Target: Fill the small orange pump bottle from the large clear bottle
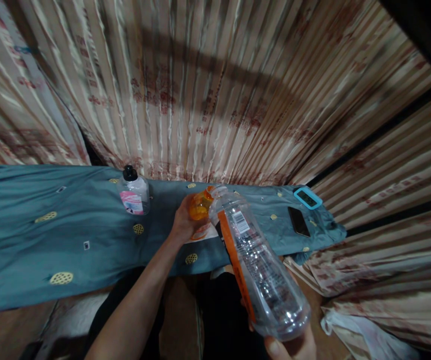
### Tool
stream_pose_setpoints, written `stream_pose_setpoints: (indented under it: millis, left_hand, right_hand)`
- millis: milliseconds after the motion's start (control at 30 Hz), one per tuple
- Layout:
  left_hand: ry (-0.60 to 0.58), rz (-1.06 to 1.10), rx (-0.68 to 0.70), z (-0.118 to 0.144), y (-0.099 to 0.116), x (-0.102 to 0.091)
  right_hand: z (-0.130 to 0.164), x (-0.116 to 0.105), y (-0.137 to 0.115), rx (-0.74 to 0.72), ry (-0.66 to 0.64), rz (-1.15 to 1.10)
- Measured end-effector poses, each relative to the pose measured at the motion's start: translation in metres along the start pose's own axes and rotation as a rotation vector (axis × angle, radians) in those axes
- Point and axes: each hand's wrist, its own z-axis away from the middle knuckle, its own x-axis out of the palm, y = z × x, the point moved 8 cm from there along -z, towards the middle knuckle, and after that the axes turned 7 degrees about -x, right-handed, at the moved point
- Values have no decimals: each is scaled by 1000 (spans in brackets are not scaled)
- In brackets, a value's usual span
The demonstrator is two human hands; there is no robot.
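The right hand (290, 345) grips the base of a clear bottle (255, 265), tilting its mouth to a small orange bottle (200, 206) clasped upright in the left hand (182, 222) over the cloth's (31, 240) near edge.

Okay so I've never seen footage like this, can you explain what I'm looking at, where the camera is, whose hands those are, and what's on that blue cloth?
There is one picture, taken by a camera worn on a person's head, looking forward and down, so the arms reaching in from the bottom are that person's own. No machine is involved, only bare hands.

The right hand grips the base of a large clear plastic bottle with an orange label, tilted so its open mouth points away. The left hand holds a small orange container right at that mouth.

Both are over a surface covered by a teal cloth with yellow patches. On it stand a small bottle with a black cap, and farther right lie a dark phone and a small blue-framed device. Striped curtains hang behind.
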Motion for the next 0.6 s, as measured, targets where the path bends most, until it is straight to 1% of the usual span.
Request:
stream_pose_setpoints:
  millis: [167, 400, 500, 600]
  left_hand:
    - [-14, 12, 4, 0, 0, 0]
    - [2, -3, 1, 0, -1, 0]
    - [-5, -10, -9, 0, -2, 0]
    - [0, -6, -8, 0, -2, 0]
  right_hand:
    - [1, 0, -2, -32, -2, 32]
    - [3, 2, -1, -35, -56, 8]
    - [3, 0, 1, -4, -36, -10]
    - [4, 0, 0, -4, -9, -31]
